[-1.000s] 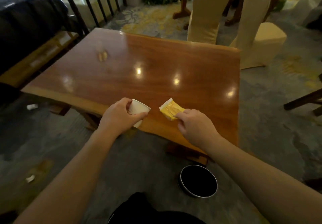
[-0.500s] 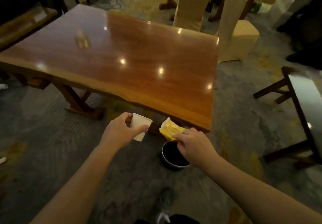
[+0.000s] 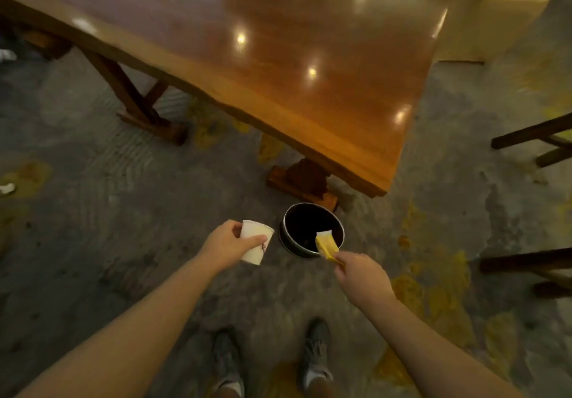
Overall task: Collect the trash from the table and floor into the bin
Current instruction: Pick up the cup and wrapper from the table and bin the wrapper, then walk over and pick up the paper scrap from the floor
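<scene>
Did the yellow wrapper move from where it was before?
Yes. The crumpled yellow wrapper, pinched in the right hand, was over the wooden table edge a second ago; now it hangs off the table, over the round black bin.

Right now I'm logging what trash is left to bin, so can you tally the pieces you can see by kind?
Paper cups: 1, the paper cup in the left hand.
Yellow wrappers: 1, the yellow wrapper in the right hand, over the bin.
White scraps on the floor: 2, and.
Total: 4
</scene>
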{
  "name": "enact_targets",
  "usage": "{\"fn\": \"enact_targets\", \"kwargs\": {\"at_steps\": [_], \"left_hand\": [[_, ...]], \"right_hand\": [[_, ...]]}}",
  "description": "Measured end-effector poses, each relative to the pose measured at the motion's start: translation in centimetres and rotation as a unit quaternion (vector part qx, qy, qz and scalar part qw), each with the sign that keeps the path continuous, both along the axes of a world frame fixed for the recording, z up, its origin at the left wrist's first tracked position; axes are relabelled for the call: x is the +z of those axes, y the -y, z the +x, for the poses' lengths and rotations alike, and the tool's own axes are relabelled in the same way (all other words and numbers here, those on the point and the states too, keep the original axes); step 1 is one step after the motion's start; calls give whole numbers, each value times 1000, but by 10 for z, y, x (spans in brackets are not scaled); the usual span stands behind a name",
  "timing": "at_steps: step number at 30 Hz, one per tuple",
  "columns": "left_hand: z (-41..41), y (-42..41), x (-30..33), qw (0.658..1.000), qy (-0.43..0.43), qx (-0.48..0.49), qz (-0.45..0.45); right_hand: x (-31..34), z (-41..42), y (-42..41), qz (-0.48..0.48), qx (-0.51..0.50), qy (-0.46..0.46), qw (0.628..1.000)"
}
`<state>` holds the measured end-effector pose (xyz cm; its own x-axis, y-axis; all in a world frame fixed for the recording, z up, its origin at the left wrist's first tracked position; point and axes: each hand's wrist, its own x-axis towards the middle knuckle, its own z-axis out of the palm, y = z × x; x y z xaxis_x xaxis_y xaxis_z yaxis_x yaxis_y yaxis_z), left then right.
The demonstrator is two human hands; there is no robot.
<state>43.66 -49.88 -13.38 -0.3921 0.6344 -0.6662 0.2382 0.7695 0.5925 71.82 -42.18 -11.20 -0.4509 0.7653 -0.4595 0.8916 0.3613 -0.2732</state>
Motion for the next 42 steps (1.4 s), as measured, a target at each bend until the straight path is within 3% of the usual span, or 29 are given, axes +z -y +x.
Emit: {"fn": "enact_targets", "kwargs": {"at_steps": [11, 17, 23, 28, 34, 42], "left_hand": [[102, -114, -191, 971, 160, 155, -90], [121, -152, -273, 958, 177, 197, -108], [120, -154, -314, 965, 165, 173, -106], [103, -151, -310, 992, 73, 80, -60], [60, -110, -262, 999, -17, -39, -14], [-47, 0, -123, 988, -144, -22, 54]], "right_hand": [[-175, 50, -88, -62, -94, -35, 993], [-247, 53, -120, -85, -134, -27, 987], [-296, 33, -137, -115, -183, -43, 975], [-307, 19, -137, -126, -191, -32, 973], [-267, 0, -119, -125, -57, -3, 990], [-145, -104, -75, -64, 96, -57, 992]]}}
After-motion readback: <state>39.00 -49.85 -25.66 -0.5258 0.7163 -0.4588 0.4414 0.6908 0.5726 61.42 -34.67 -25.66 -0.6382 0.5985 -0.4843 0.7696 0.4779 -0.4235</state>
